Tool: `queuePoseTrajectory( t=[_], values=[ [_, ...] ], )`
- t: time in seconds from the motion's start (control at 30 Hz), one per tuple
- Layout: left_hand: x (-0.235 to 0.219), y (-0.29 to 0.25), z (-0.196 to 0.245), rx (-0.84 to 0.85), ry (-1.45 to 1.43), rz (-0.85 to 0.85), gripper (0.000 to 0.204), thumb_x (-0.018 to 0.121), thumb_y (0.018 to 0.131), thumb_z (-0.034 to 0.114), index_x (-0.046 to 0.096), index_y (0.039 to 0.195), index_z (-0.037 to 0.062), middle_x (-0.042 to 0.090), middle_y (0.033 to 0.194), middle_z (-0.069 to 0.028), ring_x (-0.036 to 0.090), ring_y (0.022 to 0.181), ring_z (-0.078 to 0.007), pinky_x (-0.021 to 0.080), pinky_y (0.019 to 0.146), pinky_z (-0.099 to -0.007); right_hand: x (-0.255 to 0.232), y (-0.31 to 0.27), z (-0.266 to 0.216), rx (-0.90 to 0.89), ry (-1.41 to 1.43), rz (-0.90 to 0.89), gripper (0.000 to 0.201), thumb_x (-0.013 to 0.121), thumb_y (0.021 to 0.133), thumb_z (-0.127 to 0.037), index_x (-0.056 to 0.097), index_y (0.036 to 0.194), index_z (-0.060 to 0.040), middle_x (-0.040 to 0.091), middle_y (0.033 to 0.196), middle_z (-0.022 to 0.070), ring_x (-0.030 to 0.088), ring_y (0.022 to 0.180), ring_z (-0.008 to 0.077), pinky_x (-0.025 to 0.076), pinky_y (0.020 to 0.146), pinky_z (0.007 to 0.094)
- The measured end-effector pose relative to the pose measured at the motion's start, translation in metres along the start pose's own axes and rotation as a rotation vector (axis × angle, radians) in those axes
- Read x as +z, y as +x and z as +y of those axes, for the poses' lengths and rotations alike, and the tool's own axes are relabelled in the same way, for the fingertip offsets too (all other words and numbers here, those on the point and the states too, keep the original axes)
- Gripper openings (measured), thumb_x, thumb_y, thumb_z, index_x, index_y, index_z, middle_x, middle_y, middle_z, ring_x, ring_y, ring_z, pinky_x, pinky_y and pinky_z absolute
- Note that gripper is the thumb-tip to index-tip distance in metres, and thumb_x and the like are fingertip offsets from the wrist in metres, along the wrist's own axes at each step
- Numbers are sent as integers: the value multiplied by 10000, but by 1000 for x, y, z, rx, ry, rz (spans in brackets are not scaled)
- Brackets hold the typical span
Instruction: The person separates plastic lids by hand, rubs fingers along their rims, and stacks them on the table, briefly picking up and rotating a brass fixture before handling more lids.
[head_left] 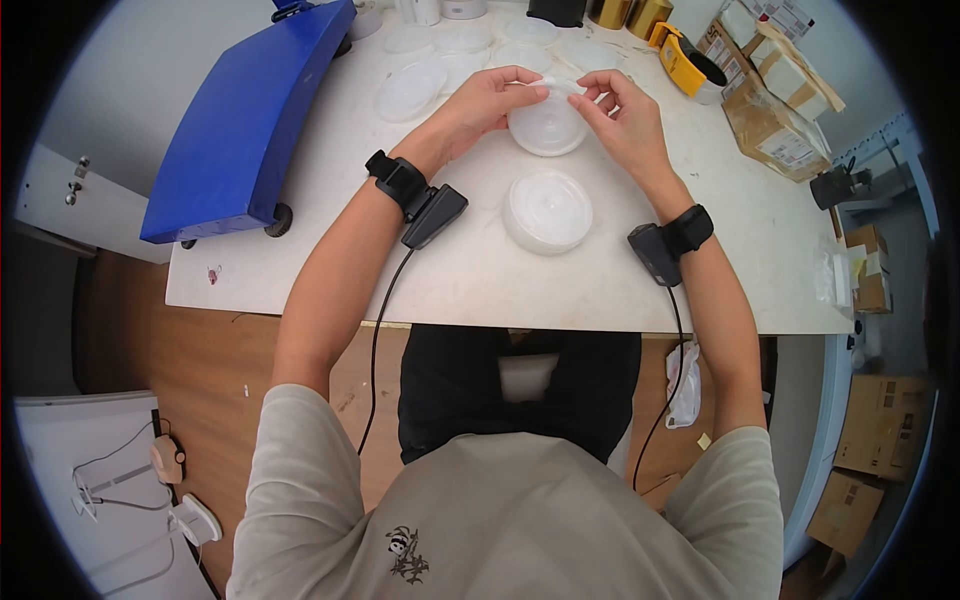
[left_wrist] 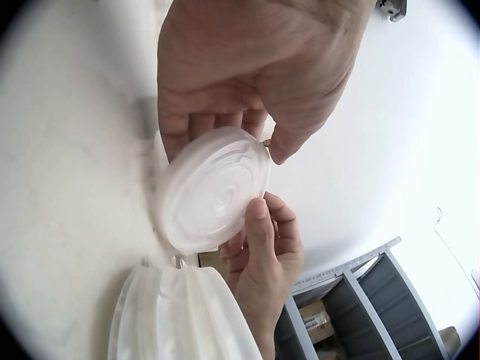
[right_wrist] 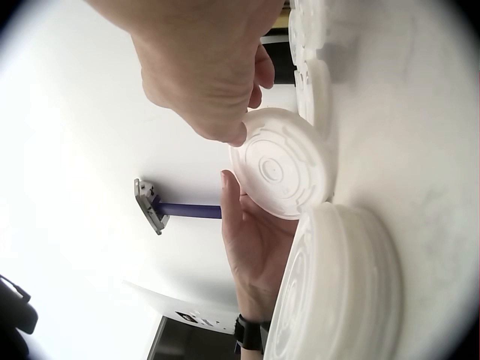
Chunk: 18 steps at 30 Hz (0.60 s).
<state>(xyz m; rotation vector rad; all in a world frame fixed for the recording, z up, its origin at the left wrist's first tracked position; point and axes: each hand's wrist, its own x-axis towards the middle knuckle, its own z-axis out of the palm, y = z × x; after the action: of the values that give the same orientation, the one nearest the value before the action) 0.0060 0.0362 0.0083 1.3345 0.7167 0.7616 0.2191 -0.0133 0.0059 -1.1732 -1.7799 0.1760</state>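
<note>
A translucent round lid (head_left: 548, 122) is held tilted between both hands above the white table. The left hand (head_left: 480, 108) grips its left edge, thumb on the upper rim; in the left wrist view the left hand (left_wrist: 251, 75) has its fingers behind the lid (left_wrist: 217, 191). At the right edge, the right hand (head_left: 628, 122) pinches the rim with thumb and fingers, and the right wrist view shows this right hand (right_wrist: 214, 71) at the lid (right_wrist: 281, 165). Nearer the body stands a stack of similar round pieces (head_left: 548, 212), also large in the right wrist view (right_wrist: 352, 292).
More round translucent pieces (head_left: 410, 92) lie spread at the back of the table (head_left: 330, 260). A blue wheeled object (head_left: 250, 110) stands at the left. Toward the right back are a yellow tape dispenser (head_left: 682, 62) and cardboard boxes (head_left: 775, 125).
</note>
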Motion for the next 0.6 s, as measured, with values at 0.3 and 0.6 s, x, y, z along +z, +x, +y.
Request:
queuePoseTrajectory(
  t=[0.3,0.6],
  values=[
    [-2,0,-2,30,69,-7,307,679,925,259,633,1168,78,674,1055,-24,628,984,-87,489,915,-284,0,0,0,41,-14,-33,245,721,863,-223,673,991,-20,656,810,48,548,601,108,466,568,260],
    [-2,-2,-3,45,51,1,290,662,937,238,627,1169,68,676,1051,-25,631,976,-86,492,909,-270,1,-2,2,121,9,-131,301,676,908,-297,680,956,0,674,756,80,559,618,130,470,599,284]
  ],
)
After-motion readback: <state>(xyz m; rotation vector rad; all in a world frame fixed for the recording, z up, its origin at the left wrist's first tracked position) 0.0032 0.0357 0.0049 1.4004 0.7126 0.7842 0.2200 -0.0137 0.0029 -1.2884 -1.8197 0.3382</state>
